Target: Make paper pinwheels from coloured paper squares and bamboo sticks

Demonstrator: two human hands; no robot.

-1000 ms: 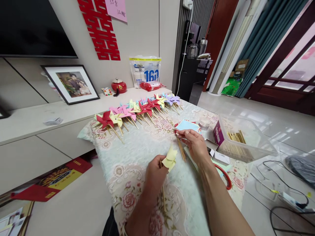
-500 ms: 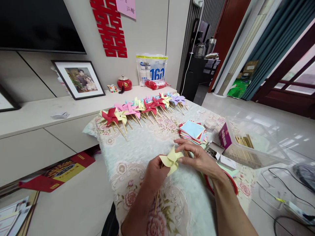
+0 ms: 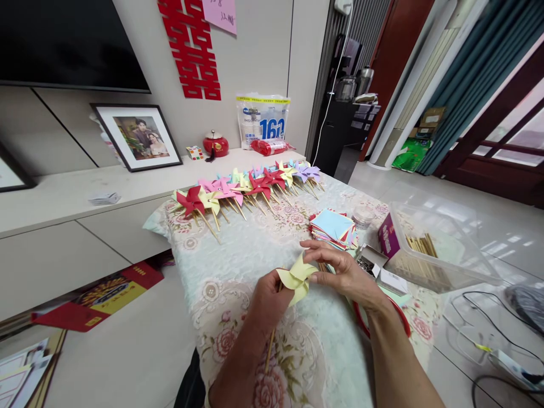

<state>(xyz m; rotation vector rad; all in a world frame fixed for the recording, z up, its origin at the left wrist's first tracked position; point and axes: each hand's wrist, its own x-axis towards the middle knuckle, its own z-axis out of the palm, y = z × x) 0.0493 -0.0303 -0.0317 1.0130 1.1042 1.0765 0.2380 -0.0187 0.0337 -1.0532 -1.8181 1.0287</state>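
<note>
A pale yellow paper pinwheel [image 3: 297,279] is held over the flowered tablecloth, its blades facing up. My left hand [image 3: 272,294] is closed around its back and its thin wooden stick [image 3: 271,350], which slants down below the fist. On the other side, my right hand [image 3: 334,266] has its thumb and fingers bent around the right-hand blades, touching the paper. The fingertips partly hide that edge. Close beyond the right hand lies a stack of coloured paper squares [image 3: 334,225], a blue one on top. A small open box of metal pins [image 3: 366,265] sits beside it.
A row of finished pinwheels [image 3: 259,184] lines the table's far edge. To the right stand a clear plastic bin [image 3: 463,272] with wooden sticks [image 3: 422,246] and a small round clear container [image 3: 363,216]. Red-handled scissors [image 3: 406,320] lie under my right forearm. Cables [image 3: 488,317] trail on the floor.
Both hands stay in nearly the same place on the yellow pinwheel. The view has shifted very slightly.
</note>
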